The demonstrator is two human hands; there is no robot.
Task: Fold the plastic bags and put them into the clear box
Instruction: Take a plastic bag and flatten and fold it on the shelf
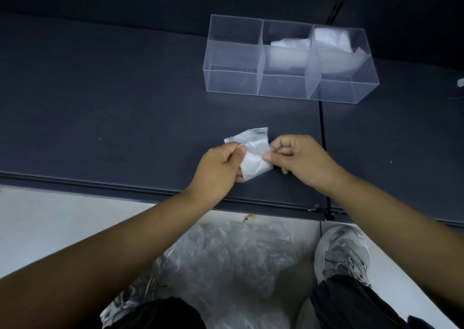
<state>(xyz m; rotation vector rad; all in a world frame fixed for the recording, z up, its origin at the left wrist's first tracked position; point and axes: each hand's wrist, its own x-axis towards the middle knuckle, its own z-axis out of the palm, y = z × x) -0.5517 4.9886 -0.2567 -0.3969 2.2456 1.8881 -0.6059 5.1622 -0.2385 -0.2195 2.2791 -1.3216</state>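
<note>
**First:** What do we record for the hands?

**Second:** We find the left hand (221,163) curled on the left edge of the folded plastic bag (254,160), thumb on top; the right hand (298,158) pinches the right edge between thumb and bent fingers; both are clamped on the one bag.

**First:** And where does the bag sit?

**Second:** We place it over the dark tabletop (125,102), near the front edge and well apart from the clear box (231,82); whether it touches the surface, we cannot tell.

**First:** The box?

**Second:** Three compartments in a row, standing at the far side; we note a white bundle (288,53) in the middle compartment and a second bundle (331,40) in the right one.

**First:** Below the tabletop?

**Second:** We see a crumpled heap of plastic bags (231,258) on the pale floor (50,223), just beside a grey shoe (341,253).
</note>
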